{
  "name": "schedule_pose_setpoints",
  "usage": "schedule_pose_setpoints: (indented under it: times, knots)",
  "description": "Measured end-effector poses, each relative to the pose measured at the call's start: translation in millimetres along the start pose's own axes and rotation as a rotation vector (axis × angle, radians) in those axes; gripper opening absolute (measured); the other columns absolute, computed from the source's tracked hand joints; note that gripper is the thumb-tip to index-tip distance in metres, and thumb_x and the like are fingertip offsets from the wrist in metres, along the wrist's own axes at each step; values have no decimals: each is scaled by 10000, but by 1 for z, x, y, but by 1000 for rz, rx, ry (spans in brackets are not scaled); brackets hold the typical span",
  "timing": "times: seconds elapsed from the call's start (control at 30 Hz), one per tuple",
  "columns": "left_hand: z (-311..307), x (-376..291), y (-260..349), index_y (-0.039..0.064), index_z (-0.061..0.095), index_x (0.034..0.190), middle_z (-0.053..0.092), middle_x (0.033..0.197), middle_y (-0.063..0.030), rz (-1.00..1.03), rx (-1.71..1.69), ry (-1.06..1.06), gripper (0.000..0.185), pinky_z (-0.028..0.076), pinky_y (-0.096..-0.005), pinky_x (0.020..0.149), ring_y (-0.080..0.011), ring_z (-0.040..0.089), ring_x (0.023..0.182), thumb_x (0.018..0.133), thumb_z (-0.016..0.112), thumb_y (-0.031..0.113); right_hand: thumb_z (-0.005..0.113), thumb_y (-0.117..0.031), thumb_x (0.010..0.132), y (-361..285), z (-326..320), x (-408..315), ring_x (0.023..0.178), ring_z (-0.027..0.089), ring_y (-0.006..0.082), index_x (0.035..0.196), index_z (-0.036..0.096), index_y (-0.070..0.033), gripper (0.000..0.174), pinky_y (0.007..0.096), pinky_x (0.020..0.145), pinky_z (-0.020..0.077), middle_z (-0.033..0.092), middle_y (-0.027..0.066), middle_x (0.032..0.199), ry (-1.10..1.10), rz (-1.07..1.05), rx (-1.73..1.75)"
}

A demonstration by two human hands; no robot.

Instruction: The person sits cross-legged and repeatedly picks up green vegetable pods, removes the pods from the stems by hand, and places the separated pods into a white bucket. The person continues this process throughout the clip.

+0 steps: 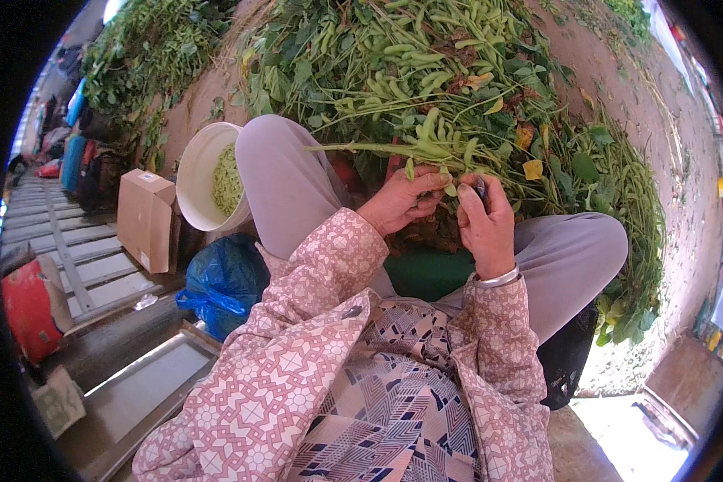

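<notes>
My left hand (405, 202) has its thumb and fingers closed on a green soybean pod (446, 181) at the lower side of a cut plant stem (361, 147). Close on its right, my right hand (485, 217), with a metal bangle at the wrist, pinches a small dark tool, mostly hidden by the fingers, its tip near that pod. More plump pods (440, 135) hang on the stem, which lies across the front of a large heap of soybean plants (397, 66). The far end of the stem reaches over my left knee.
Left of my left knee a white bucket (190, 175) holds shelled green beans (226, 181). Beside it are a cardboard box (144, 220) and a tied blue plastic bag (223, 283). Another plant heap (150, 54) lies at the upper left. A green surface (431, 271) shows between my legs.
</notes>
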State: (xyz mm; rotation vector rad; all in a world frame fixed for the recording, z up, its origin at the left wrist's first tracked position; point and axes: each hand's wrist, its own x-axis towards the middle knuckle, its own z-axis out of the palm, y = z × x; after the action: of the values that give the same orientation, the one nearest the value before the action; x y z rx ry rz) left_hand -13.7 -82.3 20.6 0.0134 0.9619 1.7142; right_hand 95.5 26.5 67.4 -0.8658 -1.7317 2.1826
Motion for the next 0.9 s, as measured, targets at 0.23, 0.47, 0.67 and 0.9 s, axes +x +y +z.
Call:
schedule_pose_setpoints:
  times: [0.23, 0.47, 0.67, 0.9]
  knots:
    - [-4, 3, -9, 49, 597, 903, 414, 577, 63, 47, 143, 75, 103, 199, -206, 402, -34, 314, 435, 895, 602, 151, 600, -185, 845, 29, -9, 8, 568, 482, 117, 866, 538, 5, 201, 274, 546, 405, 574, 68, 674, 34, -54, -382]
    - [5, -2, -7, 39, 622, 963, 470, 625, 46, 23, 84, 52, 127, 217, -205, 406, -35, 336, 448, 894, 594, 142, 573, -119, 832, 14, -9, 10, 440, 383, 75, 763, 503, -63, 113, 215, 398, 286, 456, -26, 567, 57, 274, 237]
    - [-14, 0, -10, 18, 634, 995, 486, 630, 31, 257, 183, 179, 147, 210, -205, 402, -33, 333, 436, 875, 582, 85, 508, -182, 886, 1, -19, 9, 416, 281, 41, 741, 447, -112, 173, 201, 329, 198, 356, -49, 578, -78, 359, 519]
    - [-11, 13, -8, 5, 627, 1054, 632, 862, -3, 441, 451, 121, 217, 433, -232, 632, -79, 553, 713, 841, 615, 44, 515, -177, 876, -15, -21, 7, 394, 262, 49, 699, 422, -115, 210, 219, 337, 177, 340, -42, 548, -105, 338, 484]
